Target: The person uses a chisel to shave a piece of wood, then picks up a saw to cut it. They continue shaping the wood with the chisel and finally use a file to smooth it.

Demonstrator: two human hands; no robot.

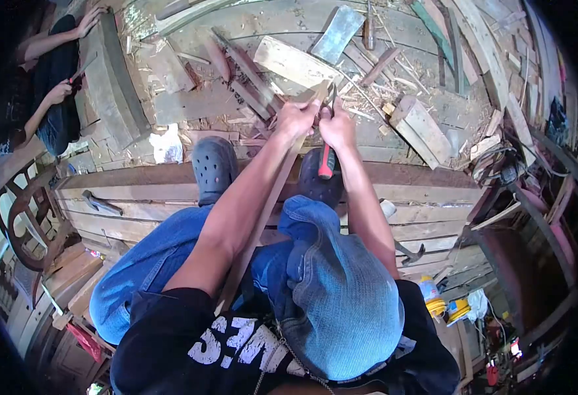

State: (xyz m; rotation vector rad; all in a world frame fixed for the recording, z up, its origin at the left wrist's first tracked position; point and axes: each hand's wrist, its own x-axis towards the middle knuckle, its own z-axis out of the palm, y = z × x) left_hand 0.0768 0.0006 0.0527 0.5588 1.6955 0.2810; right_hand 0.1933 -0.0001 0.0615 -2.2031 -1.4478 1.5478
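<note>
My left hand (295, 120) is closed around a long narrow wooden strip (260, 220), which runs from my lap up past my fingers to its far end. Right beside it, my right hand (337, 126) grips a tool with a red and black handle (326, 162). The tool's dark metal part (332, 95) points away from me, against or very near the strip's far end; whether they touch is hard to tell. Beyond both hands a pale wooden board (297, 60) lies on the floor.
A grey metal-like plate (337, 34), a short wood block (422, 130) and scattered offcuts lie ahead. A hammer (102, 203) rests on the step at left. Another person's hand (58, 93) holds a tool beside a thick beam (110, 85). Yellow objects (458, 309) are at lower right.
</note>
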